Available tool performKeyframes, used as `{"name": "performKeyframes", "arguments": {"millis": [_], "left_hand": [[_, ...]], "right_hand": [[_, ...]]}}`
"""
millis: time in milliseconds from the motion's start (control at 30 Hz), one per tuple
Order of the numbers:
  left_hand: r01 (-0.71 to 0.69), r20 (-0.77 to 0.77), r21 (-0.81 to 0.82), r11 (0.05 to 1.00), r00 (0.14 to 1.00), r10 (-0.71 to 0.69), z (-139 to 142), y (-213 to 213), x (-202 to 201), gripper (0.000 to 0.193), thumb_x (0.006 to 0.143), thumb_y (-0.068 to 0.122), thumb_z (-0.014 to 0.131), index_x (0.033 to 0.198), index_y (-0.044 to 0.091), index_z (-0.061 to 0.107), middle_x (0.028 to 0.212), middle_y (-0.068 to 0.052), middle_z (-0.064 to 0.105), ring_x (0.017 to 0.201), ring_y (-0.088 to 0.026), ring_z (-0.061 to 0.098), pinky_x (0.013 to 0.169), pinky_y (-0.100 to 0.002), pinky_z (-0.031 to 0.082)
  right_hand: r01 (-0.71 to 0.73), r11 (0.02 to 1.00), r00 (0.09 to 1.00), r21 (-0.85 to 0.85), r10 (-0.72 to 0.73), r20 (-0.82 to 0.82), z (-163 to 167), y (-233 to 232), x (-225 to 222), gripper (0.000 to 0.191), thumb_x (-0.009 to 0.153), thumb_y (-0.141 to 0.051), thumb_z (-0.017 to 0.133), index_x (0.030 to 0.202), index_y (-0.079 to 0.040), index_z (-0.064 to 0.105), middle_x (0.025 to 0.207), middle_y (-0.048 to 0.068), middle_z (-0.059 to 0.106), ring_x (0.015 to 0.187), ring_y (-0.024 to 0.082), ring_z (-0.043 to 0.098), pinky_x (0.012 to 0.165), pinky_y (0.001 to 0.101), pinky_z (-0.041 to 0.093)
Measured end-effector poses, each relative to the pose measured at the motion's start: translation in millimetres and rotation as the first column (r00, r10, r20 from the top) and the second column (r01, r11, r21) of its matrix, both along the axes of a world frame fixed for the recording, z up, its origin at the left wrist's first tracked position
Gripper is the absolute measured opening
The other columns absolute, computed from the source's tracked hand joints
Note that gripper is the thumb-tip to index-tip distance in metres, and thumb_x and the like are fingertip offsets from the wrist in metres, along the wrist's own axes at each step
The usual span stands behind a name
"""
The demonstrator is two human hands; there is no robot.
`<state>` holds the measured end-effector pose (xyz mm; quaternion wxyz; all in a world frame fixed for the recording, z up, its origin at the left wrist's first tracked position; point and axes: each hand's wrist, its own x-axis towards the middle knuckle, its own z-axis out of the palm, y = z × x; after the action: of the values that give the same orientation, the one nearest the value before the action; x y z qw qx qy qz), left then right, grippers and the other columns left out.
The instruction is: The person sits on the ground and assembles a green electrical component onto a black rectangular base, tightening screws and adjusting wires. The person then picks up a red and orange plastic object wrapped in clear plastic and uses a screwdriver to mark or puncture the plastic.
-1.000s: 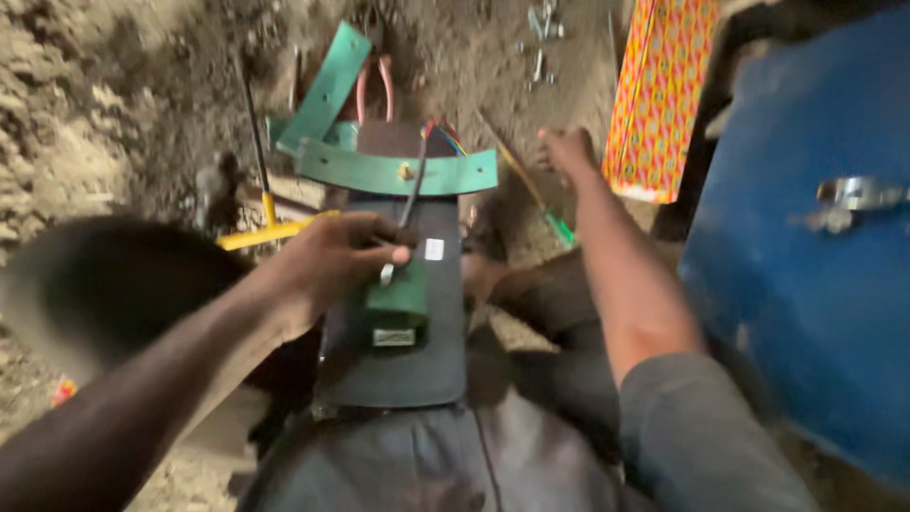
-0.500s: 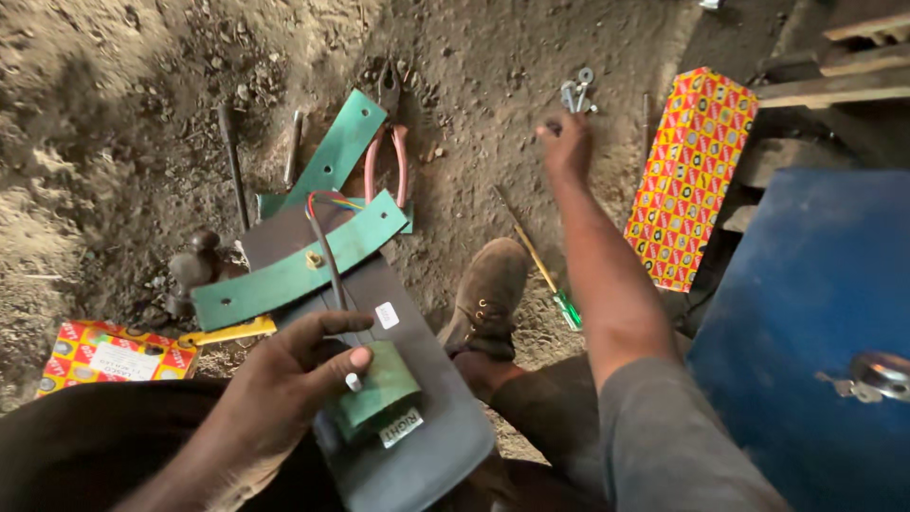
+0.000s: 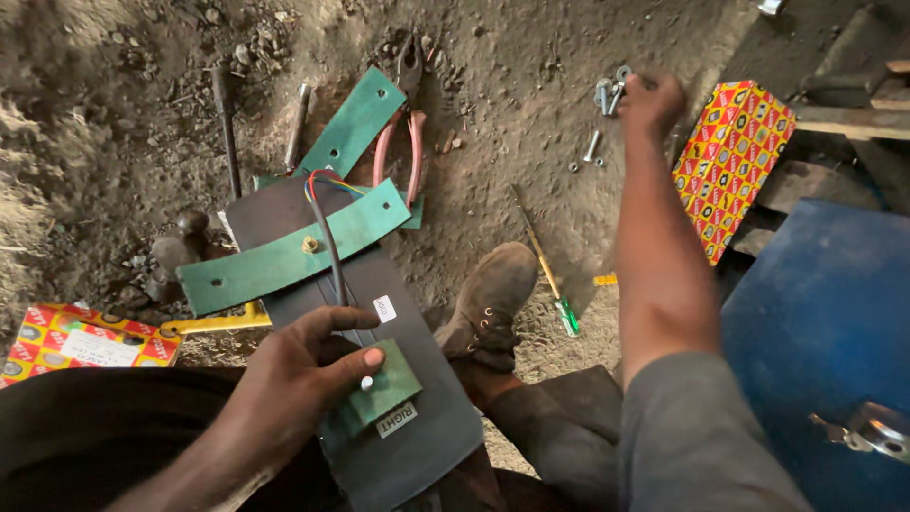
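Left hand sat at lower centre of the frame, thumb and fingers clamped on a small green block at the near end of a dark flap. The flap's long axis ran from the bottom centre up and left toward the frame's middle, far end pointing at the upper left. A green strip lay across that far end, bolted through with a brass nut — its long axis ran lower left to upper right, roughly crosswise to the flap. A dark cable ran along the flap from the strip down to the hand; coloured wires showed at its top.

Right hand was at the upper right, arm stretched out over the dirt, fingers curled down at a scatter of bolts. Couldn't tell whether it gripped any — the fingertips were hidden.

A second green strip lay in the upper centre, pointing up and right, with red-handled pliers just beside it. A green-handled screwdriver lay right of a brown boot. A patterned red-yellow box sat right of the right hand; another box at lower left. A blue drum filled the right edge.
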<state>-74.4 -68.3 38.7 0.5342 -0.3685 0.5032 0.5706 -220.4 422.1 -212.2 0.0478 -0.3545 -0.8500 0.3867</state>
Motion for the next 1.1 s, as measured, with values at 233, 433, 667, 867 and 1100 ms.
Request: {"name": "performKeyframes", "arguments": {"millis": [233, 433, 667, 867, 1100], "left_hand": [[0.254, -0.154, -0.073, 0.964, 0.953, -0.263, -12.5, 6.3, -20.2, 0.048, 0.081, 0.020, 0.080, 0.124, 0.002, 0.067, 0.096, -0.011, 0.080, 0.081, -0.013, 0.073, 0.069, -0.031, 0.061], [0.281, -0.175, -0.076, 0.957, 0.941, -0.290, -23.7, 7.1, -26.3, 0.050, 0.079, 0.021, 0.081, 0.124, 0.001, 0.067, 0.091, -0.013, 0.080, 0.078, -0.018, 0.074, 0.068, -0.034, 0.060], [0.390, -0.371, -0.212, 0.896, 0.816, -0.443, -23.8, -7.9, -13.0, 0.051, 0.074, 0.026, 0.085, 0.117, 0.004, 0.071, 0.097, -0.016, 0.078, 0.084, -0.024, 0.077, 0.076, -0.037, 0.060], [0.323, -0.406, -0.213, 0.922, 0.829, -0.385, -25.5, -7.0, 20.3, 0.034, 0.075, 0.028, 0.084, 0.102, 0.009, 0.078, 0.095, -0.014, 0.078, 0.089, -0.025, 0.076, 0.078, -0.038, 0.057], [0.247, -0.537, -0.192, 0.950, 0.783, -0.312, -10.5, -4.2, 54.2, 0.028, 0.075, 0.021, 0.082, 0.095, 0.002, 0.078, 0.091, -0.016, 0.078, 0.085, -0.025, 0.075, 0.074, -0.039, 0.057]], "right_hand": [[-0.403, 0.608, 0.909, 0.684, 0.178, 0.378, -21.0, 13.7, -27.7, 0.047, 0.077, -0.042, 0.094, 0.085, -0.002, 0.070, 0.097, 0.025, 0.069, 0.092, 0.047, 0.064, 0.081, 0.0612, 0.048], [-0.118, 0.992, 0.980, -0.041, 0.124, 0.159, 10.0, 10.9, -24.3, 0.022, 0.098, -0.020, 0.079, 0.105, -0.003, 0.068, 0.093, 0.004, 0.078, 0.074, 0.019, 0.075, 0.058, 0.0318, 0.057], [-0.016, 0.407, 0.952, -0.913, 0.284, 0.110, 154.6, -148.2, 48.1, 0.028, 0.102, -0.037, 0.052, 0.095, -0.012, 0.060, 0.075, 0.008, 0.067, 0.061, 0.024, 0.072, 0.046, 0.0356, 0.056], [-0.186, 0.321, 0.653, -0.929, 0.747, 0.127, 240.2, -288.5, 153.5, 0.007, 0.098, -0.001, 0.067, 0.102, -0.001, 0.060, 0.091, 0.012, 0.070, 0.077, 0.018, 0.071, 0.066, 0.0341, 0.062], [-0.103, 0.365, 0.722, -0.925, 0.667, 0.183, 260.2, -286.2, 212.6, 0.007, 0.099, -0.010, 0.066, 0.100, -0.005, 0.061, 0.088, 0.005, 0.069, 0.071, 0.015, 0.069, 0.062, 0.0320, 0.060]]}}
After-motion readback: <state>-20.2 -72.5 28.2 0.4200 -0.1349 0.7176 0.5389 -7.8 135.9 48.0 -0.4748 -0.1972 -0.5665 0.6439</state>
